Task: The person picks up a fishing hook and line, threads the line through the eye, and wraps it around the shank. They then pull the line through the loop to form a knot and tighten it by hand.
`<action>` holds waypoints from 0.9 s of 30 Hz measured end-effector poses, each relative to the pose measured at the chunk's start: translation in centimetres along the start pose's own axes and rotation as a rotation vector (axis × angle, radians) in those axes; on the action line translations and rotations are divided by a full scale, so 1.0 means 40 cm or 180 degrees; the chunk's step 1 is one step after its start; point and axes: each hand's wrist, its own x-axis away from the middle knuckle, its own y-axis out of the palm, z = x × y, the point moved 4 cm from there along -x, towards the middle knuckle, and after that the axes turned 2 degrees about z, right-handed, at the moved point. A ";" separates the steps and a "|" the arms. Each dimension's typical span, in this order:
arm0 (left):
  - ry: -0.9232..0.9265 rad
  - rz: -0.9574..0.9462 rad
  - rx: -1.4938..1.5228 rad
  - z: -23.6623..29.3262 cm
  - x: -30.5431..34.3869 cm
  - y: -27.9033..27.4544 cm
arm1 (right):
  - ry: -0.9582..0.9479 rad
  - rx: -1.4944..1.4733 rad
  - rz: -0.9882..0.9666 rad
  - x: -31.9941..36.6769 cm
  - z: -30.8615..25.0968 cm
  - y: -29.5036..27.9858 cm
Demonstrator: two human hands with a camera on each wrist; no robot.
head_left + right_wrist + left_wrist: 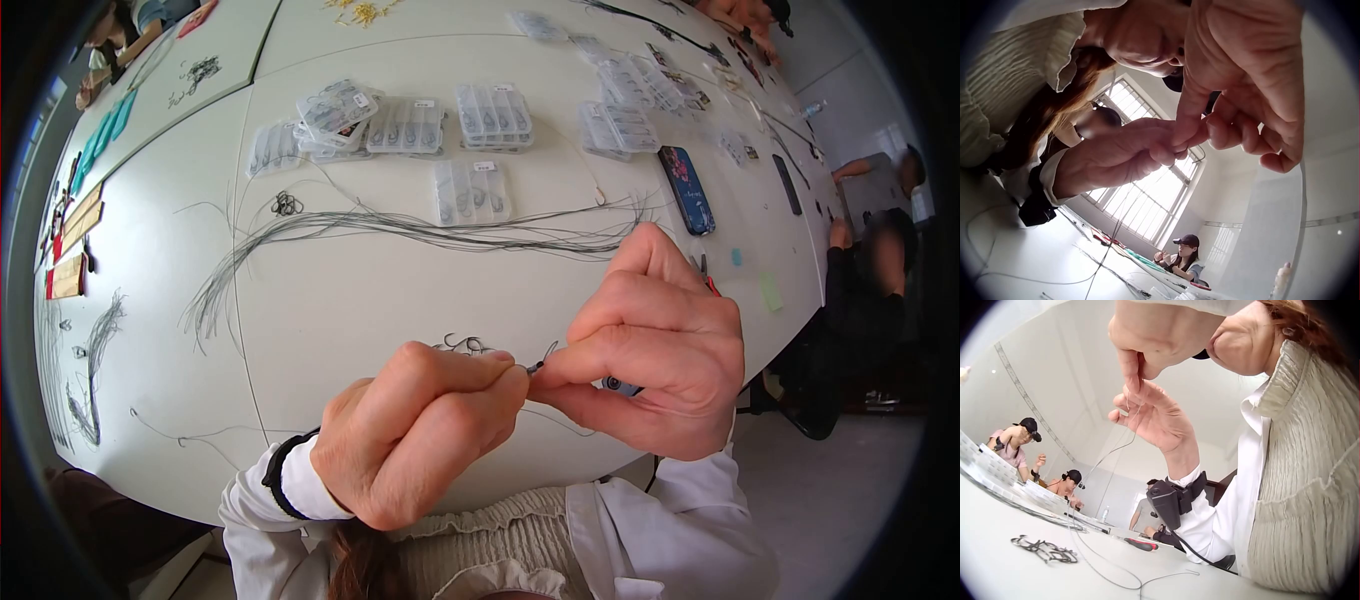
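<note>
Close over the near table edge, both hands meet fingertip to fingertip. My left hand (425,435) pinches a small dark fishing hook (536,367), mostly hidden by the fingers. From the other side my right hand (655,350) pinches thin fishing line (1109,453) at the hook, its thumb and forefinger right beside the left fingertips. A small loop stands up between the hands in the head view. Long strands of the line hang below the hands in both wrist views. Behind the left fingers lies a pile of loose dark hooks (462,344).
A long bundle of dark line (400,228) stretches across the table. Beyond it stand clear plastic boxes (495,112) of hooks. A phone (687,190) and a red-handled tool (1141,544) lie toward the right. Other people sit around the table.
</note>
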 end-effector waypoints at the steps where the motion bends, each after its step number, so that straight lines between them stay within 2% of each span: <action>1: -0.0001 -0.0003 0.0003 0.005 -0.001 0.000 | -0.0019 -0.0005 -0.0001 0.000 0.000 0.000; 3: -0.0421 0.0001 -0.0113 0.008 -0.003 0.001 | -0.0037 -0.0012 -0.0004 0.001 -0.001 0.000; 7: -0.0535 -0.0060 -0.0217 0.008 -0.005 0.000 | -0.0030 0.0079 0.0022 0.000 -0.010 -0.004; 16: -0.0193 -0.0085 -0.0249 0.001 -0.006 0.010 | -0.0195 0.0239 0.0117 -0.001 -0.021 -0.011; 18: 0.0340 -0.0038 -0.0193 0.000 0.000 0.015 | -0.0197 0.0242 0.0172 -0.003 -0.018 -0.014; 21: 0.0455 -0.0070 -0.0205 0.003 0.002 0.019 | -0.0323 0.0250 0.0209 -0.010 -0.009 -0.019; 24: 0.0115 -0.0259 -0.0239 0.011 -0.005 0.017 | -0.0333 0.0214 0.0188 -0.011 0.001 -0.021; 27: 0.0086 -0.0335 -0.0201 0.013 -0.002 0.018 | -0.0227 0.0107 0.0131 -0.013 0.007 -0.019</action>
